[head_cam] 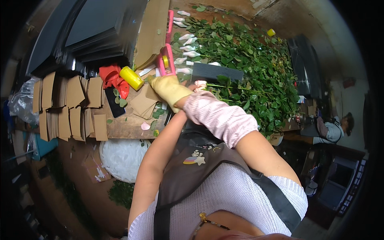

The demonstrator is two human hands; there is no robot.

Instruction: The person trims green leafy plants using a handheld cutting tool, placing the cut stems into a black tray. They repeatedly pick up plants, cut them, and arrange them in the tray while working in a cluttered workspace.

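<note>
My right hand [165, 88], in a pale yellow glove with a pink sleeve above it, reaches left across my left forearm. It is over small brown cardboard pieces [143, 103], just below a pink tape dispenser [170, 61]; whether it grips anything is not clear. My bare left hand [192, 87] is mostly hidden beneath the right wrist. Its fingers are beside pale pink rose heads [200, 85], whose green stems point right; its grip is hidden. A dark ribbed board [217, 72] lies just above those roses. Several flower heads in white netting [191, 54] line the leafy stems [240, 51].
Left on the wooden table [120, 129] are stacked cardboard pieces [64, 93], a red glove [112, 76], a yellow roll [132, 78] and a phone [115, 102]. Black sheets [93, 36] stand behind. Below is a round tray of white netting [124, 156]. Another person [333, 130] is far right.
</note>
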